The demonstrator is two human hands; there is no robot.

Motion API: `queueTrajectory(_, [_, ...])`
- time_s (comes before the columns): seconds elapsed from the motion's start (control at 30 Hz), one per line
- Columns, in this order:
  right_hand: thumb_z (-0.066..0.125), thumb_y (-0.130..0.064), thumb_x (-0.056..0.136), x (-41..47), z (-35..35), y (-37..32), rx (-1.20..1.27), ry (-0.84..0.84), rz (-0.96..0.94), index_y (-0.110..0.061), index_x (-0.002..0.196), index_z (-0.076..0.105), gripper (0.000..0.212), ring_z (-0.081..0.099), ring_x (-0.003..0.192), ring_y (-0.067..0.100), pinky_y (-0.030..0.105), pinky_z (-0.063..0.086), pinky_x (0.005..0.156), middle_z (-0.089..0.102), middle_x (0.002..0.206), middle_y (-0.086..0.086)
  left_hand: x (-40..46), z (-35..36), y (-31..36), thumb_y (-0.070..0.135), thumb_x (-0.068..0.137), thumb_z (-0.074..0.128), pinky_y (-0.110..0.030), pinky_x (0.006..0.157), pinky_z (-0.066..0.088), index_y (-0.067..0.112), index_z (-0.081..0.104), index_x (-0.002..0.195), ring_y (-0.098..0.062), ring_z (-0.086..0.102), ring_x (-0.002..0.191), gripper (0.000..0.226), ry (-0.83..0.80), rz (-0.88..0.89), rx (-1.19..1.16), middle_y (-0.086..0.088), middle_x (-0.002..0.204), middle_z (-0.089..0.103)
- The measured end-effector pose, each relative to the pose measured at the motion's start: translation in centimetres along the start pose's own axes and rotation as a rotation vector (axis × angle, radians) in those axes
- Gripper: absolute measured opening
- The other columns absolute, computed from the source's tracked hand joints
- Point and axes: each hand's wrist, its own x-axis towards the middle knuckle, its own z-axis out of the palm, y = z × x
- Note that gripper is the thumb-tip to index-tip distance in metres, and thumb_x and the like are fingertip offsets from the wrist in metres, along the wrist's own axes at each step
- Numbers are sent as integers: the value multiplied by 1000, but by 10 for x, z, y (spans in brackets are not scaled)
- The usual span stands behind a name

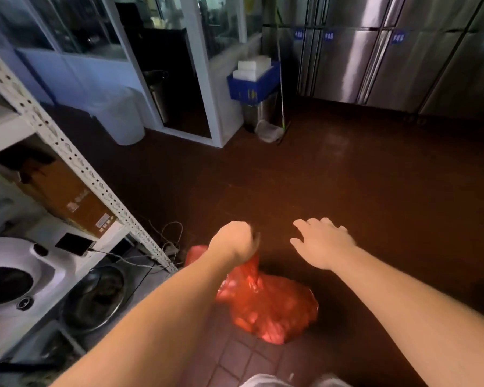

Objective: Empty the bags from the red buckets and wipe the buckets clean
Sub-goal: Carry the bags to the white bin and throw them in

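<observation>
The left hand is clenched round the gathered neck of a red bag, its fingers hidden behind the knuckles, so how much plastic they have I cannot tell. The right hand hovers just beside it with fingers spread and loose, holding nothing. The bag hangs full and bulging below the left wrist, low over the tiled floor; whether it touches I cannot say.

The film looks thin and stretched, so I judge it could tear or slip from a one-handed hold and spill. The cables by the shelf rack sit near enough to snag a swinging bag or a foot.

By count: two hands, one red bag, and no red bucket in sight. Farther off stand one white bin, one blue crate and one steel pedal bin.
</observation>
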Motion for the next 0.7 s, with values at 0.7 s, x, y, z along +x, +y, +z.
queueTrajectory(0.7, [33,-56,99,468,-189,-34,-152,53,-407,-35,149,30,54,36,138,28,52,38,103,43,150,0,374,-122,-175,41,93,48,-30,54,38,26,45,66,-16,55,59,30,123,-433,-54,9,66,53])
